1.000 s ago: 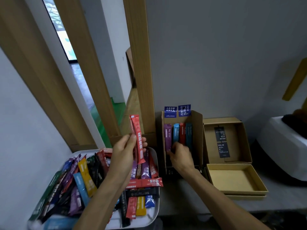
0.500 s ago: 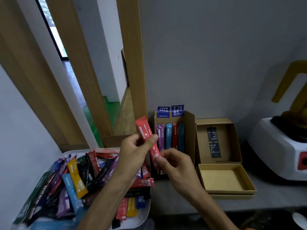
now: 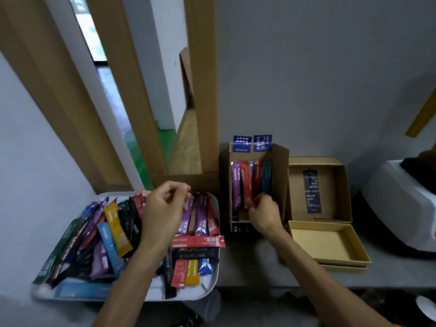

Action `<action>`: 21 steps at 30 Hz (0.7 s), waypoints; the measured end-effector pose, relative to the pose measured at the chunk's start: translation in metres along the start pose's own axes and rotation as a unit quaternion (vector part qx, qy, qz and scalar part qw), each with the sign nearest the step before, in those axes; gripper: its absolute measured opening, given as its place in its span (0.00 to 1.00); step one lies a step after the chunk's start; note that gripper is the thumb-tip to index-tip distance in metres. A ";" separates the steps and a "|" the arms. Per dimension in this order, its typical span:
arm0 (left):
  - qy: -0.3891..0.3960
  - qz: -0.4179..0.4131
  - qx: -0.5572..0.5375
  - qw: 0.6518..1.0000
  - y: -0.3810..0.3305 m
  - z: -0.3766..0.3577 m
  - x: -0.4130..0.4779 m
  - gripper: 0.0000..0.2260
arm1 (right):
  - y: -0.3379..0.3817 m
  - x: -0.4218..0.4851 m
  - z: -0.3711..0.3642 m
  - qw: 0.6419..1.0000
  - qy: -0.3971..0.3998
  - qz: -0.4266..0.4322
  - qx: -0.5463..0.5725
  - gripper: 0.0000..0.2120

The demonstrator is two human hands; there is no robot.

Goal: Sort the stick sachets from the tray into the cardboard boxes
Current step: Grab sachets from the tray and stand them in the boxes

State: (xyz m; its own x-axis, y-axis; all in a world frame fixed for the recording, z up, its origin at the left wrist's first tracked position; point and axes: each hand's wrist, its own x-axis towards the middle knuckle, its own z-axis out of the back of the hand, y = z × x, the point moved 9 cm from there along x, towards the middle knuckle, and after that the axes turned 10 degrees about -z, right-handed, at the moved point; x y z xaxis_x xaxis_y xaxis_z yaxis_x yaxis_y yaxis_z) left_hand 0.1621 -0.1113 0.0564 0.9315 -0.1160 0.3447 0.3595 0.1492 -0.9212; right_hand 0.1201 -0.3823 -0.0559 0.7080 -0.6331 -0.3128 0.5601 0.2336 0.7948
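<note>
Right hand [image 3: 263, 214] pinches red sachet [image 3: 246, 180] in the box [image 3: 281, 175], hiding its foot.

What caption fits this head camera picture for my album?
Right hand sets a red sachet in the box; left hand hovers over the tray.

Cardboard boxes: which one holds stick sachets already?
The tall box nearest the tray, with sachets standing upright inside. The rear right box and front right box hold none.

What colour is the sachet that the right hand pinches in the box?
Red sachet; head view.
</note>
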 end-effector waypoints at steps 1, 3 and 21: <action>-0.005 -0.001 0.024 1.000 0.008 0.014 -0.007 0.08 | 0.001 0.002 0.000 1.000 -0.004 0.001 -0.022 0.09; -0.012 0.009 0.075 0.997 0.028 0.044 -0.026 0.08 | 0.005 0.005 0.000 0.998 -0.019 0.011 -0.056 0.10; 0.111 0.182 0.447 0.869 0.107 0.200 0.011 0.25 | 0.124 -0.130 -0.123 0.960 0.130 0.172 -0.180 0.04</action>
State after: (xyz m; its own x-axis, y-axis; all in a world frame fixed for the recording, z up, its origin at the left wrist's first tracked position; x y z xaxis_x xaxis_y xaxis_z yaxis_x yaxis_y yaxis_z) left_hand 0.2217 0.0994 -0.0024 0.9944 -0.0741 -0.0747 0.0361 0.9071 -0.4193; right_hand 0.1506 -0.1804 0.0192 0.9347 -0.2790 -0.2201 0.3534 0.6651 0.6578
